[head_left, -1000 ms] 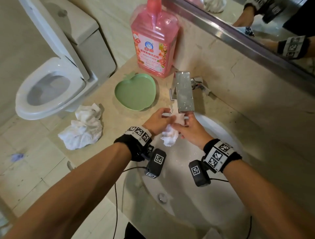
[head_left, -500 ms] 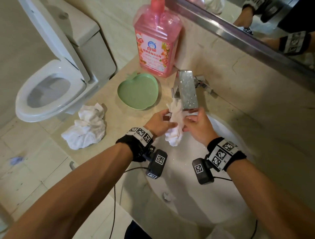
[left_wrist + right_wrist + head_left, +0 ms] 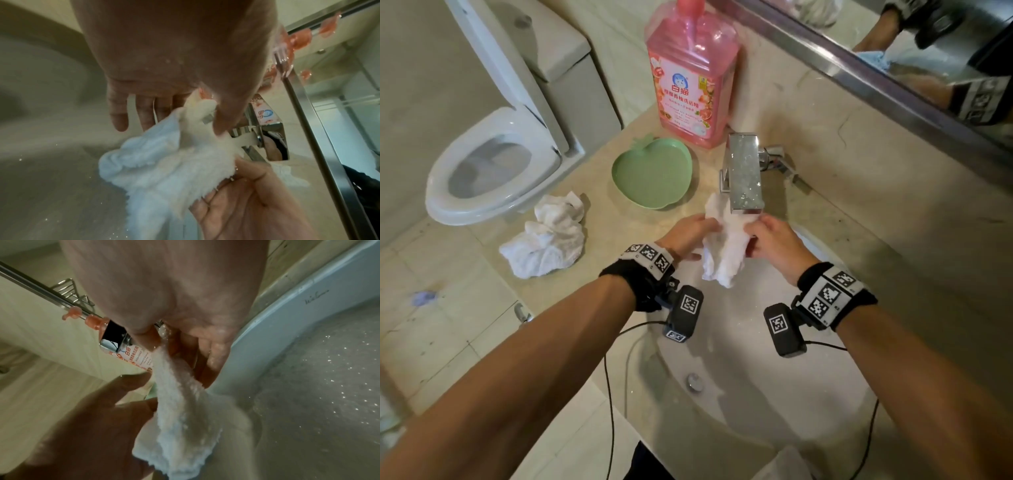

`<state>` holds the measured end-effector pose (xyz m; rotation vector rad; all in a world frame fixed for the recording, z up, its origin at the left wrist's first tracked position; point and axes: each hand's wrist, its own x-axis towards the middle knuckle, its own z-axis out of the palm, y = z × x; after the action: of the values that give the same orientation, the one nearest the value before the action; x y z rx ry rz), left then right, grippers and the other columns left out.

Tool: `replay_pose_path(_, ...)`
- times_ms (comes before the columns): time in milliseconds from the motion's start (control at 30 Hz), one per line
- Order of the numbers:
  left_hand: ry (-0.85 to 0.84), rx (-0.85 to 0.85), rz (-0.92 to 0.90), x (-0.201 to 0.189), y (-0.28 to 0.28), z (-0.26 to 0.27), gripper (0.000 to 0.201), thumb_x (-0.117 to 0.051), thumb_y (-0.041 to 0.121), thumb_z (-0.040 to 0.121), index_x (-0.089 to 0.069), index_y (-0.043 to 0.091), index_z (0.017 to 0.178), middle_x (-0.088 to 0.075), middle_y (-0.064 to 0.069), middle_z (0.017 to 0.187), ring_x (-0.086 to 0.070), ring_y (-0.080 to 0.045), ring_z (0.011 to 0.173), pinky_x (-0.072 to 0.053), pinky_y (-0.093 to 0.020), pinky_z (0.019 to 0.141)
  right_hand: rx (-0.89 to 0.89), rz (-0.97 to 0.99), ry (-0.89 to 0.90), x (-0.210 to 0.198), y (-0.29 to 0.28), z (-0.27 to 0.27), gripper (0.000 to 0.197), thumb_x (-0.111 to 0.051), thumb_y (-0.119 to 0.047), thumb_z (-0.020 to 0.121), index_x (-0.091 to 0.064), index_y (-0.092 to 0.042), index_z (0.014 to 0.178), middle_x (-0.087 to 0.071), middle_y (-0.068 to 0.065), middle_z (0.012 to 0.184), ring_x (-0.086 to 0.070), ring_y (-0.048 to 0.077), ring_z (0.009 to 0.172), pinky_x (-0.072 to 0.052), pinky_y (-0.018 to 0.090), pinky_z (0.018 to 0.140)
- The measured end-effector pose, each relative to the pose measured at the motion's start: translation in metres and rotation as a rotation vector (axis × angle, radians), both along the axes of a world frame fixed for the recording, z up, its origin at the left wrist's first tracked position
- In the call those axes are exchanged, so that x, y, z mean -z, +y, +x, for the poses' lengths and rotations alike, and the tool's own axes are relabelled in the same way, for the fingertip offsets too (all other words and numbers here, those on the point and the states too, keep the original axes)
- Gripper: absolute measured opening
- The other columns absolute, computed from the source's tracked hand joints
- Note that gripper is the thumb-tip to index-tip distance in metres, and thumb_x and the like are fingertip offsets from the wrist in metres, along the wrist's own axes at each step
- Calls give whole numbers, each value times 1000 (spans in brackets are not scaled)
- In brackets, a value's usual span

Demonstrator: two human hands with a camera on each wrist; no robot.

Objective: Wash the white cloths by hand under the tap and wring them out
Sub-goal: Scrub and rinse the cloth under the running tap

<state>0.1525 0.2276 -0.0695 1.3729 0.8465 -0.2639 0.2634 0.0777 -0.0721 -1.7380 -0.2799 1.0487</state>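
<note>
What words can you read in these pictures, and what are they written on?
"白猫": big white letters on the label of the pink bottle, beside a round cat picture.
Smaller Chinese line under it on the same label: too blurred to read for sure.
Tiny English words on the label in the right wrist view: too small to read.
Handwriting-like mark on the rim of the sink: cannot be read.
Black-and-white square codes on the wrist bands: patterns, not words.

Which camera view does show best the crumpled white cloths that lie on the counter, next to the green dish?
The head view shows them best: the crumpled white cloths lie whole on the counter, left of the green apple-shaped dish. Neither wrist view shows them; both show only the cloth held at the tap.
</note>
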Motion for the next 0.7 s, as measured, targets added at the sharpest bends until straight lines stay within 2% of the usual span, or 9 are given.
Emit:
replay_pose_path(67,13,24,60,5,-3,-1,55,-74,51,73,-62,20,118,-70,-2,114,-68,-22,101,-55,-40,86,43,-12,6,-1,1,1,14,-53,-24,91,-65,-18,95,-70,13,99,-69,31,96,-59,52,87)
replay_pose_path(133,-2,-24,118,10,-3,0,38,-71,44,84,-65,18,111,-72,-5,108,-69,-25,93,-56,-36,77,103,-29,36,0,0,2,22,-56,-34,83,-64,-20,97,-69,9,95,-70,28,90,-60,52,80)
replay_pose_path(167,-11,-64,108,12,-3,1,33,-67,39,89,-65,14,110,-72,-9,107,-69,-30,93,-58,-39,78,120,-37,51,3,-2,2,27,-61,-37,80,-64,-21,102,-71,5,98,-71,25,90,-62,49,74)
replay_pose_path(267,-53,-131,64,12,0,4,32,-61,30,95,-59,8,118,-69,-20,111,-66,-42,102,-54,-58,88,96,-69,22,11,-6,3,35,-71,-18,83,-55,-24,113,-72,2,109,-72,20,94,-60,36,60)
replay_pose_path(333,-52,-84,103,9,2,6,30,-58,30,97,-56,12,121,-69,-16,109,-68,-39,96,-57,-56,83,84,-122,-33,12,-9,5,29,-61,-13,86,-54,-28,109,-71,4,107,-71,22,91,-56,32,56)
replay_pose_path(433,-43,-46,109,8,4,6,25,-56,26,99,-52,16,121,-69,-11,108,-69,-29,87,-59,-50,77,88,-162,-147,10,-14,10,22,-50,-14,83,-61,-27,97,-72,9,98,-67,25,83,-53,37,61)
replay_pose_path(533,-70,-53,67,9,5,6,30,-52,14,100,-49,17,130,-67,-13,117,-69,-32,98,-58,-54,79,103,-193,-213,11,-21,14,14,-51,-11,83,-60,-21,86,-69,10,86,-62,26,75,-51,39,66)
replay_pose_path(633,-109,-28,19,11,6,6,37,-48,4,100,-48,18,134,-62,-17,125,-63,-39,108,-53,-60,86,110,-194,-169,9,-27,19,15,-56,-18,80,-64,-20,92,-72,9,89,-66,27,78,-55,43,69)
replay_pose_path(700,-133,-15,-13,13,8,4,39,-47,0,99,-50,23,130,-62,-19,122,-62,-40,101,-51,-57,89,108,-190,-119,7,-31,22,25,-60,-28,73,-70,-26,96,-75,5,94,-69,23,84,-57,39,69)
